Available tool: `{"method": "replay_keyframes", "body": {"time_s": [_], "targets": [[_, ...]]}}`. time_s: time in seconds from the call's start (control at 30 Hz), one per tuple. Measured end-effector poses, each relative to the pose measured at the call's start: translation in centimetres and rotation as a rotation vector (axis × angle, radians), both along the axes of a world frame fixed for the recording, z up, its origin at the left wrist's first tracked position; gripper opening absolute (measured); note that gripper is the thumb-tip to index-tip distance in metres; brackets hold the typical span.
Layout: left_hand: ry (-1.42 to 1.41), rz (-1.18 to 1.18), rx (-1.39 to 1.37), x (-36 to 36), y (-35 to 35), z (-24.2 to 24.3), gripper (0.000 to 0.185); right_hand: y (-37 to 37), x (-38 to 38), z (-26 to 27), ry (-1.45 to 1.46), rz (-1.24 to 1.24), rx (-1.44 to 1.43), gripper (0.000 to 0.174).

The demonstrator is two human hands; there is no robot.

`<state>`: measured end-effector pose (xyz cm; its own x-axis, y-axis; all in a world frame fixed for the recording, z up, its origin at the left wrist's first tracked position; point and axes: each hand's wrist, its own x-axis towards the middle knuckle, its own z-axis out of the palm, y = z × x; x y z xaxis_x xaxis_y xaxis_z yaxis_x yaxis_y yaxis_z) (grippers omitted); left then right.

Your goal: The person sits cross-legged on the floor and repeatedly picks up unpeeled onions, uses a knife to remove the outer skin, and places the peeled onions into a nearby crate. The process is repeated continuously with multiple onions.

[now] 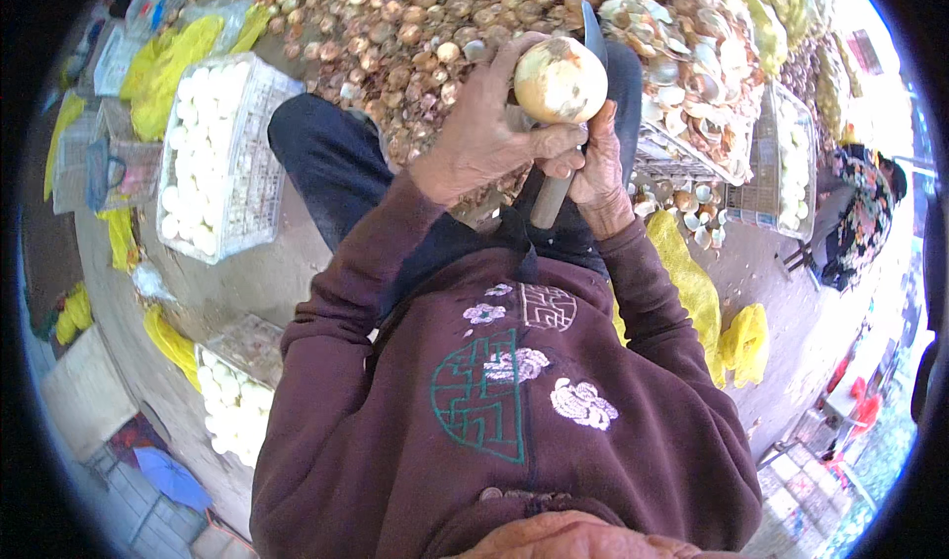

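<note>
My left hand (482, 125) grips a large onion (561, 81) from its left side, raised above my lap. The onion is pale yellow, with brown dry patches on its upper side. In my right hand (599, 162) is a knife with a wooden handle (550, 202) and a dark metal blade (592, 31). The blade's tip sticks up past the onion's right side, and the onion hides much of the blade. Fingers of both hands meet just below the onion. Beyond them spreads a heap of unpeeled onions (415, 32) with loose brown skins.
White peeled onions fill a plastic crate (278, 125) at left and another crate (771, 166) at right. Onion skins (689, 77) overflow a crate beside my right knee. Yellow mesh bags (686, 262) lie on the floor. A person in a flowered top (864, 203) sits at far right.
</note>
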<state>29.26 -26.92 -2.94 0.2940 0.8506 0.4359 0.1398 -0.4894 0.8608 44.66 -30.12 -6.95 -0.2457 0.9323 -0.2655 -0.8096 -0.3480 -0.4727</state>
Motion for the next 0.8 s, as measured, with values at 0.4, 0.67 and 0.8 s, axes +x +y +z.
{"method": "replay_keyframes", "body": {"time_s": [0.4, 0.67, 0.8], "targets": [[0.040, 0.006, -0.127, -7.4, -0.3, -4.1, 0.072, 0.7, 3.6, 5.3, -1.658, 0.422, 0.964, 0.030], [0.012, -0.244, -0.380, -9.0, -0.6, -4.2, 0.082, 0.9, 3.4, 5.2, -1.727, 0.588, 0.991, 0.016], [0.061, -0.305, -0.453, -9.2, -0.1, -4.6, 0.085, 0.7, 3.1, 5.0, -1.757, 0.571, 0.915, 0.010]]}}
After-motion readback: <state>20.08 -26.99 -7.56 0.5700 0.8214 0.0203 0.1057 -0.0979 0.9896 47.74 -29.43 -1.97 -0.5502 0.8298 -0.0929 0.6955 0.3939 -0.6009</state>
